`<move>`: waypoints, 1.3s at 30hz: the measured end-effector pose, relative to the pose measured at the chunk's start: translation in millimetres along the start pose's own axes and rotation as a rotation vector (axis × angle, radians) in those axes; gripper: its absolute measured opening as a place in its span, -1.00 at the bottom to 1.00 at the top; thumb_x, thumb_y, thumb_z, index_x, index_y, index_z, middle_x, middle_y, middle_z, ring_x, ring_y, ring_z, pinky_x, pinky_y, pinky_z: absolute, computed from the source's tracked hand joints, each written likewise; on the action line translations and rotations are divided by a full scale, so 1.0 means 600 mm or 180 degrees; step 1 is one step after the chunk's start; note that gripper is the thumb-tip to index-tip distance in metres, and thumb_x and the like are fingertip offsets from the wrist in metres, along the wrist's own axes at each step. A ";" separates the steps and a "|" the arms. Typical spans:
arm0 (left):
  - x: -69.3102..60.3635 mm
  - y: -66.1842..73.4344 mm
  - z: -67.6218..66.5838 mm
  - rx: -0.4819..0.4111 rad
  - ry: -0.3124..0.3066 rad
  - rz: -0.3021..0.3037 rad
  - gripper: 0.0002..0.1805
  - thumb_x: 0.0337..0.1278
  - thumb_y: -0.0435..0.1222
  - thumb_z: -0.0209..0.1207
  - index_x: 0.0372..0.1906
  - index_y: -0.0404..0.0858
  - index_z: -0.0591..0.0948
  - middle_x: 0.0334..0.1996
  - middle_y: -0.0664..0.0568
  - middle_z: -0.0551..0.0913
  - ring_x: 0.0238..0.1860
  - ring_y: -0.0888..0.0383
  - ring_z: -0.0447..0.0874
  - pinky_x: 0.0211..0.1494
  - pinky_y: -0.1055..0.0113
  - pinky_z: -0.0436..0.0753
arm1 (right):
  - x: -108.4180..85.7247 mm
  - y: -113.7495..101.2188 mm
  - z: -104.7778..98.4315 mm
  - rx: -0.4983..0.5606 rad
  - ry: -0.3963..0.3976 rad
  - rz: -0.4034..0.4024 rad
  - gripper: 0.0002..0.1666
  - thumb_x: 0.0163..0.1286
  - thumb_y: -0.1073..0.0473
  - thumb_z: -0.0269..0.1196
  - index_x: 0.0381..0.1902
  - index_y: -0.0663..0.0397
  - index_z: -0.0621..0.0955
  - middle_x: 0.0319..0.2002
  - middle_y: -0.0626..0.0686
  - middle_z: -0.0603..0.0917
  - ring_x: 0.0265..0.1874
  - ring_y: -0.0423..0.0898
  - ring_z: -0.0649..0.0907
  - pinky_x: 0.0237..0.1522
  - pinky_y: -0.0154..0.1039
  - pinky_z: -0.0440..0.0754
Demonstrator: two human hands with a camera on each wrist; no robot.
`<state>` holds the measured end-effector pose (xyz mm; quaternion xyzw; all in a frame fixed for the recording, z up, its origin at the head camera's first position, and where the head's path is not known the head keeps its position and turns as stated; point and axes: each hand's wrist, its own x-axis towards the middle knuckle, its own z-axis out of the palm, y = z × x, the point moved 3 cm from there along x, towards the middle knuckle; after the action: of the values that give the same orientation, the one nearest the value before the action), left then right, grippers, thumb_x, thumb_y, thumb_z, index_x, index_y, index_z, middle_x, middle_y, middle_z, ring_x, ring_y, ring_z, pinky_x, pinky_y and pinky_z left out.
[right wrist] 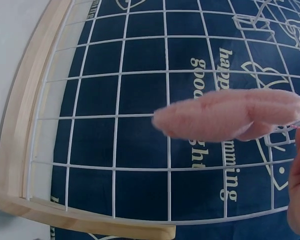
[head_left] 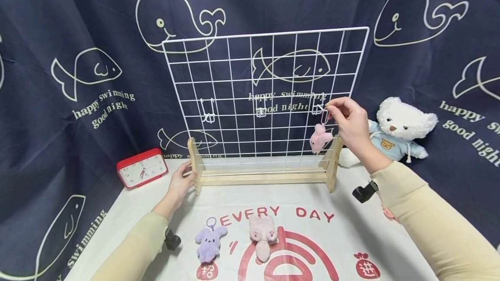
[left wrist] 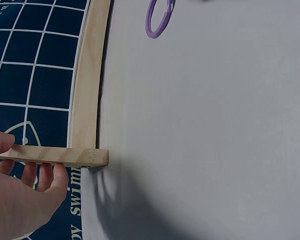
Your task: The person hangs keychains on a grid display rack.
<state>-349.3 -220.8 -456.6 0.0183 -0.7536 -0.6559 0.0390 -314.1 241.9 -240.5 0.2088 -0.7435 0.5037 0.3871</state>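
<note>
A white wire grid rack (head_left: 273, 77) stands in a wooden base (head_left: 265, 179), with white hooks (head_left: 260, 112) hung on it. My left hand (head_left: 182, 181) grips the base's left wooden leg (left wrist: 55, 155), thumb on one face and fingers on the other. At the grid's right side my right hand (head_left: 349, 120) pinches the bead chain (head_left: 324, 117) of a pink plush keychain (head_left: 320, 138) beside the right hook (head_left: 318, 109). The plush (right wrist: 230, 115) dangles in front of the grid; whether its chain is over the hook I cannot tell.
On the white table lie a purple plush keychain (head_left: 209, 243) and a pale pink plush (head_left: 263, 235). A red clock (head_left: 142, 168) stands left of the rack. A white teddy bear (head_left: 402, 129) in a blue hoodie sits at the right, and a dark blue curtain (head_left: 97, 12) hangs behind.
</note>
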 end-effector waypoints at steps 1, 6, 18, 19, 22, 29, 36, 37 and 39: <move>0.000 -0.001 0.000 -0.0001 0.0008 -0.0006 -0.38 0.45 -0.47 0.03 0.54 -0.39 0.21 0.39 -0.43 0.33 0.35 -0.34 0.38 0.39 -0.14 0.45 | 0.000 -0.005 0.001 -0.0014 -0.0002 0.0001 -0.88 0.42 0.53 0.21 -0.19 0.62 0.59 -0.40 -0.19 0.63 -0.50 -0.33 0.58 -0.43 -0.56 0.49; 0.000 -0.002 -0.001 0.0019 0.0020 0.0005 -0.38 0.44 -0.47 0.03 0.53 -0.39 0.23 0.38 -0.43 0.34 0.36 -0.33 0.38 0.39 -0.14 0.44 | 0.003 -0.011 0.005 0.0031 -0.0061 0.0027 -0.88 0.42 0.53 0.21 -0.18 0.64 0.59 -0.40 -0.25 0.64 -0.49 -0.29 0.60 -0.41 -0.57 0.50; -0.001 -0.003 0.002 -0.0017 0.0020 0.0017 -0.39 0.44 -0.47 0.03 0.53 -0.39 0.23 0.38 -0.44 0.34 0.36 -0.33 0.37 0.39 -0.14 0.44 | 0.016 0.052 0.018 -0.0244 -0.0029 0.0083 -0.87 0.42 0.45 0.26 -0.15 0.50 0.66 -0.30 0.03 0.70 -0.47 -0.41 0.59 -0.35 -0.57 0.54; 0.000 -0.003 0.002 -0.0021 0.0026 0.0019 -0.39 0.44 -0.47 0.03 0.53 -0.39 0.23 0.38 -0.44 0.34 0.35 -0.33 0.37 0.39 -0.15 0.44 | 0.017 0.062 0.018 -0.0277 -0.0019 0.0081 -0.87 0.43 0.44 0.27 -0.14 0.47 0.67 -0.29 0.06 0.71 -0.47 -0.38 0.60 -0.35 -0.57 0.54; 0.000 -0.003 0.001 -0.0031 0.0020 0.0034 -0.39 0.45 -0.46 0.03 0.53 -0.39 0.23 0.38 -0.44 0.34 0.35 -0.33 0.37 0.40 -0.16 0.43 | 0.022 0.078 0.019 -0.0364 0.0026 0.0086 -0.87 0.43 0.40 0.29 -0.13 0.42 0.68 -0.28 -0.01 0.72 -0.47 -0.32 0.62 -0.35 -0.55 0.53; 0.003 -0.003 0.000 -0.0064 0.0026 0.0032 -0.39 0.45 -0.46 0.04 0.53 -0.37 0.24 0.39 -0.42 0.35 0.37 -0.31 0.36 0.41 -0.16 0.41 | 0.023 0.077 0.023 -0.0495 0.0180 0.0066 -0.88 0.41 0.36 0.32 -0.17 0.38 0.67 -0.37 -0.27 0.66 -0.48 -0.44 0.59 -0.38 -0.56 0.52; 0.000 -0.002 0.000 -0.0019 0.0026 0.0036 -0.39 0.46 -0.45 0.06 0.53 -0.36 0.25 0.38 -0.42 0.36 0.37 -0.32 0.37 0.40 -0.17 0.41 | 0.022 0.078 0.028 -0.0729 0.0255 -0.0012 -0.90 0.41 0.35 0.33 -0.20 0.33 0.67 -0.32 0.15 0.70 -0.48 -0.48 0.53 -0.38 -0.58 0.48; 0.000 -0.002 0.001 -0.0013 0.0020 0.0042 -0.39 0.46 -0.44 0.06 0.53 -0.36 0.25 0.38 -0.43 0.35 0.37 -0.33 0.36 0.40 -0.18 0.41 | 0.022 0.078 0.028 -0.0742 0.0271 -0.0017 -0.90 0.40 0.35 0.33 -0.20 0.34 0.67 -0.33 0.16 0.70 -0.49 -0.48 0.53 -0.38 -0.57 0.47; -0.001 -0.001 0.001 -0.0006 0.0011 0.0050 -0.39 0.46 -0.44 0.06 0.53 -0.36 0.24 0.38 -0.44 0.35 0.37 -0.34 0.36 0.40 -0.19 0.40 | 0.021 0.078 0.027 -0.0746 0.0305 -0.0021 -0.89 0.39 0.35 0.35 -0.21 0.34 0.67 -0.37 0.14 0.68 -0.50 -0.47 0.52 -0.39 -0.56 0.45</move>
<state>-348.4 -220.2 -457.1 0.0134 -0.7531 -0.6562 0.0455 -360.5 247.2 -261.6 0.1403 -0.7772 0.4216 0.4456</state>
